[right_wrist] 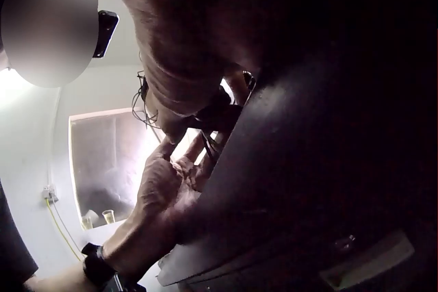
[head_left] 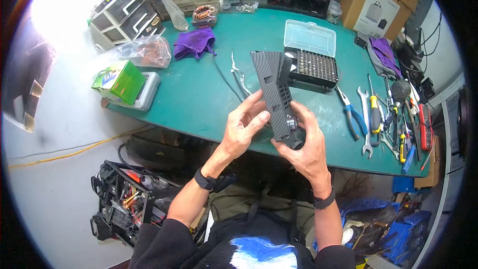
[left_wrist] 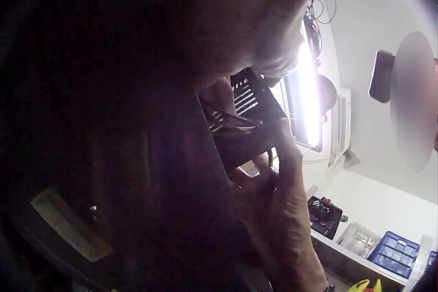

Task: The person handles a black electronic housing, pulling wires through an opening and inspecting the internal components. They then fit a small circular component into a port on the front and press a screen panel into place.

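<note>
Both hands hold a long black housing with a carbon-fibre weave pattern [head_left: 271, 87] above the near edge of the green bench. It is tilted, its wide end pointing away, with square cut-outs and a row of vent slots along it. My left hand [head_left: 241, 128] grips its left side, fingers reaching behind it and thumb at the edge. At the narrow lower end my right hand [head_left: 307, 152] grips it, thumb below and fingers along the right side, beside a small shiny round part [head_left: 291, 121]. In the left wrist view the slotted housing [left_wrist: 250, 110] is dark between the hands.
Beyond the housing stands an open bit case [head_left: 313, 67] with a clear lid. Pliers [head_left: 351, 112], a wrench [head_left: 366, 119], a screwdriver [head_left: 374, 112] and other tools lie to the right. Silver-handled pliers [head_left: 239, 77], a purple cloth [head_left: 194, 43] and a green box [head_left: 118, 82] are left.
</note>
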`<control>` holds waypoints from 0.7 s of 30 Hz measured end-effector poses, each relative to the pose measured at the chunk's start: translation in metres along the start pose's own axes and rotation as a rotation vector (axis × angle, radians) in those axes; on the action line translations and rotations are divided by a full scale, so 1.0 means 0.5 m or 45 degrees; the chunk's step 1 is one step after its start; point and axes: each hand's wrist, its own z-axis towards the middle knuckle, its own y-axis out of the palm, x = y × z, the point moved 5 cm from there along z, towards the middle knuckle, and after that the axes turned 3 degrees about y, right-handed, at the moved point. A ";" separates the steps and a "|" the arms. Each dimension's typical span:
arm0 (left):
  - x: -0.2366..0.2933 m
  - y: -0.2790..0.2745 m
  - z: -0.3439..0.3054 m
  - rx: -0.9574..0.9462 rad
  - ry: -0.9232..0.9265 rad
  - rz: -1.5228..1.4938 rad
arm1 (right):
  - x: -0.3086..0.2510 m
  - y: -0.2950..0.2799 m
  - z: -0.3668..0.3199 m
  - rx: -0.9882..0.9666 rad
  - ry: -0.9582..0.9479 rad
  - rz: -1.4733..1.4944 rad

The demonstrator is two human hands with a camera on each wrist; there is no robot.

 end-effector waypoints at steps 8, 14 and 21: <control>0.034 0.035 0.005 -0.115 0.070 -0.043 | -0.016 -0.011 -0.008 0.076 -0.002 -0.042; 0.067 0.051 0.006 -0.213 0.456 0.781 | 0.025 -0.020 -0.013 0.079 0.276 0.279; 0.071 0.067 -0.003 0.015 0.641 1.098 | 0.060 -0.020 -0.014 0.118 0.450 0.713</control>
